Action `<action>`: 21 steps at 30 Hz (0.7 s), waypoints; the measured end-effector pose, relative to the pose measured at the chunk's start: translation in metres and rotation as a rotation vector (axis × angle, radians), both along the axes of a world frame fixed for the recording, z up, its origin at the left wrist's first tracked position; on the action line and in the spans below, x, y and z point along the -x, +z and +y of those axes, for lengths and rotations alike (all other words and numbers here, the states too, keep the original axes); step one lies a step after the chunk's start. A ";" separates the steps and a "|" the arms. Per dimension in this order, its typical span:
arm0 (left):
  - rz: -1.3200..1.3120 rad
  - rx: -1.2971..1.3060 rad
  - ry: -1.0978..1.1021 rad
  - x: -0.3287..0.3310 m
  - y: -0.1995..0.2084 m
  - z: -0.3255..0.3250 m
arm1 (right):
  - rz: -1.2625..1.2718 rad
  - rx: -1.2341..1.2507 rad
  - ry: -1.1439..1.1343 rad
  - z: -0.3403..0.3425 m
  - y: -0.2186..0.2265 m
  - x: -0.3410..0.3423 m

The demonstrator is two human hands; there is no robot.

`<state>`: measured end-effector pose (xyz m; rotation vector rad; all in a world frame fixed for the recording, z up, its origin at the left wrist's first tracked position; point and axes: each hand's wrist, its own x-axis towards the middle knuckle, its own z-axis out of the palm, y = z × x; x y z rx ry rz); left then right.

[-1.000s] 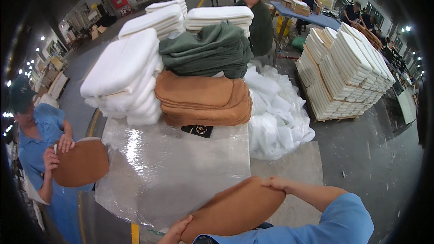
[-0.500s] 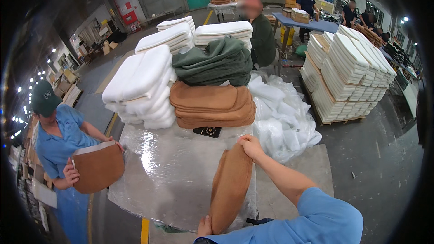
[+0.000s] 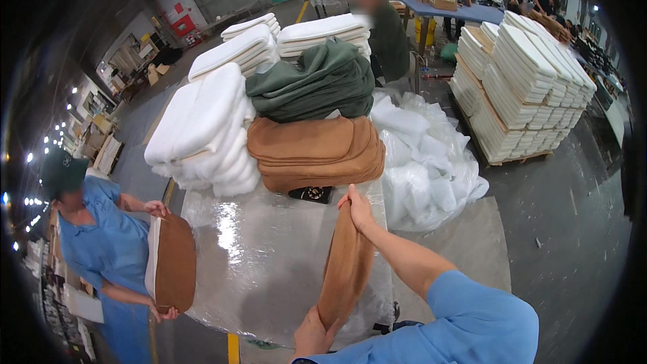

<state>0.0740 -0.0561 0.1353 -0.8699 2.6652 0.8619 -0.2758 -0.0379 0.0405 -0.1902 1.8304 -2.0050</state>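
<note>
A brown fabric cushion cover is stretched lengthwise between my hands, tilted on edge over the right part of the plastic-covered table. My right hand grips its far end, fingers closed round the edge. At the near end my left hand is closed on it, low in the view. Whether anything is inside the cover is hidden. Beyond my right hand, a stack of folded brown covers lies on the table, with a small black item at its front edge.
Green fabric and stacked white pads fill the table's back. At left, a co-worker holds a brown cover with white showing. Clear plastic bags lie right of the table; a tall pad stack stands beyond.
The cover in my hands has turned more on edge, and my left hand shows more. The co-worker's brown piece has turned upright. The view has shifted slightly.
</note>
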 end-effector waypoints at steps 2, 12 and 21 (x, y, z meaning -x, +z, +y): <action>-0.011 0.049 -0.018 0.020 -0.001 -0.005 | 0.026 0.036 -0.029 -0.013 0.000 -0.012; 0.047 0.227 -0.124 0.123 -0.010 -0.021 | 0.109 0.035 -0.065 -0.022 -0.014 -0.019; -0.050 0.154 -0.089 0.220 0.001 -0.037 | 0.244 0.113 -0.044 -0.021 -0.026 -0.012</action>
